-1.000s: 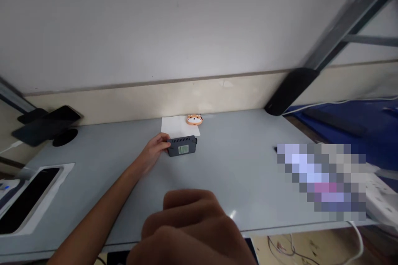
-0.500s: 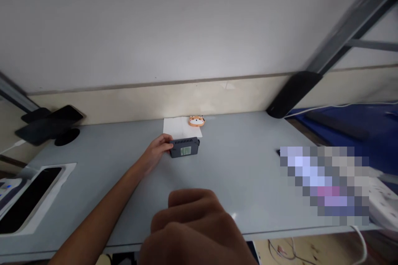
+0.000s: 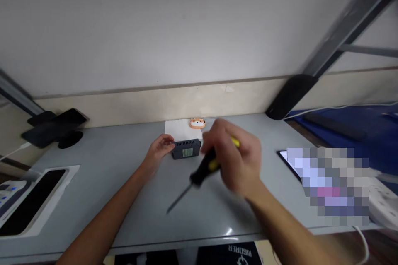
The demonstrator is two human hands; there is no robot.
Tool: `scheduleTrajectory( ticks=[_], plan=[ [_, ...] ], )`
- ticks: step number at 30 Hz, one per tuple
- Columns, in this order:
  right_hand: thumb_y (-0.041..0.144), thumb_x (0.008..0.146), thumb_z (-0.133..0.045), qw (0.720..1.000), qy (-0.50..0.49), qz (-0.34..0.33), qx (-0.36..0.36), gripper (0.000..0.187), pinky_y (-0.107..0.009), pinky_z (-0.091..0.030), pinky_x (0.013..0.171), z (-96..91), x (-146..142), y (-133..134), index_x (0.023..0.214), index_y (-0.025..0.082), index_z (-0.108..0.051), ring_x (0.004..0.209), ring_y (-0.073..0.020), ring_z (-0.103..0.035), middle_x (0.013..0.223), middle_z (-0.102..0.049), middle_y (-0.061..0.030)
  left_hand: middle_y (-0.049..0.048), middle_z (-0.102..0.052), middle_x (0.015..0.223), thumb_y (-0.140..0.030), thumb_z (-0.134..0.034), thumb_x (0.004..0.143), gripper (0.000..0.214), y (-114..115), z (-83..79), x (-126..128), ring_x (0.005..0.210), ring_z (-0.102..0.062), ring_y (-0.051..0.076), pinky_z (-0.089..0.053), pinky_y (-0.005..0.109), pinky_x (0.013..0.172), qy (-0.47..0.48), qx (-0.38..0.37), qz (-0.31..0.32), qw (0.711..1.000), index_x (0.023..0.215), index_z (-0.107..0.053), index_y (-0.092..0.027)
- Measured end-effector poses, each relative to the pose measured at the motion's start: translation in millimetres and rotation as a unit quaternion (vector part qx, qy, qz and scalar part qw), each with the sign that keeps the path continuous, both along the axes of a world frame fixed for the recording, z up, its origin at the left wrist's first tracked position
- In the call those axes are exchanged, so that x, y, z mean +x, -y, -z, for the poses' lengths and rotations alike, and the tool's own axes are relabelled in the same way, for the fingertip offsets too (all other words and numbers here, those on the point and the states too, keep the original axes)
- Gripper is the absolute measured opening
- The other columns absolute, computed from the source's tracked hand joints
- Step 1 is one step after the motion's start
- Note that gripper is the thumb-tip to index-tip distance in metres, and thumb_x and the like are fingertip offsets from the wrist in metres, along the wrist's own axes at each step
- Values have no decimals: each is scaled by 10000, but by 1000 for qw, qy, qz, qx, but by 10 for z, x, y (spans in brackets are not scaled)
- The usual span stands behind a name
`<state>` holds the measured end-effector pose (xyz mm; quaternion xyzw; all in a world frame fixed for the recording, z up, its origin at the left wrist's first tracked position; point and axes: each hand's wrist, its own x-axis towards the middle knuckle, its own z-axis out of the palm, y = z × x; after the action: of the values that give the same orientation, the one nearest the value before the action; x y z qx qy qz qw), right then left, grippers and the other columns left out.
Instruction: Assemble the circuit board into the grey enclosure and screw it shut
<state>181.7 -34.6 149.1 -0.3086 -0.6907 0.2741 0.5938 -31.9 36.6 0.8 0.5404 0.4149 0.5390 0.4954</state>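
Note:
A dark grey vented box (image 3: 187, 149) with a pale green label stands on its edge on the grey desk. My left hand (image 3: 161, 146) pinches its left end between thumb and fingers. In my right hand (image 3: 236, 153) is a black and yellow screwdriver (image 3: 203, 169), the fist closed around its handle. The metal shaft points down and to the left, over the desk in front of the box. Motion blurs the right hand a little. Behind the box lie a white sheet of paper (image 3: 178, 129) and a small orange animal-faced case (image 3: 197, 123).
At left, a phone (image 3: 32, 203) rests on white paper beside a power strip (image 3: 10, 194), with a dark device on a stand (image 3: 66, 126) behind. A black cylinder (image 3: 289, 95) stands at the back right. A tablet, partly pixelated (image 3: 290, 163), and a white power strip (image 3: 384, 201) lie right.
My right hand has risen from the near edge into view over the desk, bringing the screwdriver with it. My left hand stays at the box.

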Motion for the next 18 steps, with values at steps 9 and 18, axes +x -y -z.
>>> scheduleTrajectory(
  ticks=[9,18],
  plan=[
    [423,838,-591,877,-307,267,-254,285,-222,-340,432,1061,598,-1230,655,209,-546,508,-104,-423,604,-454,42,52,-611,989,-181,-606,920,77,118,-102,-25,910,-588,194,-473,348,847,-264,276,-115,917,986,-637,-208],
    [433,815,-607,890,-270,260,-258,279,-226,-329,431,1133,732,-1257,659,205,-573,524,-112,-424,600,-450,41,83,-660,1244,-184,-563,985,312,224,-123,104,1165,-624,233,-488,412,1030,-380,297,-27,876,1286,-579,-267]
  ],
)
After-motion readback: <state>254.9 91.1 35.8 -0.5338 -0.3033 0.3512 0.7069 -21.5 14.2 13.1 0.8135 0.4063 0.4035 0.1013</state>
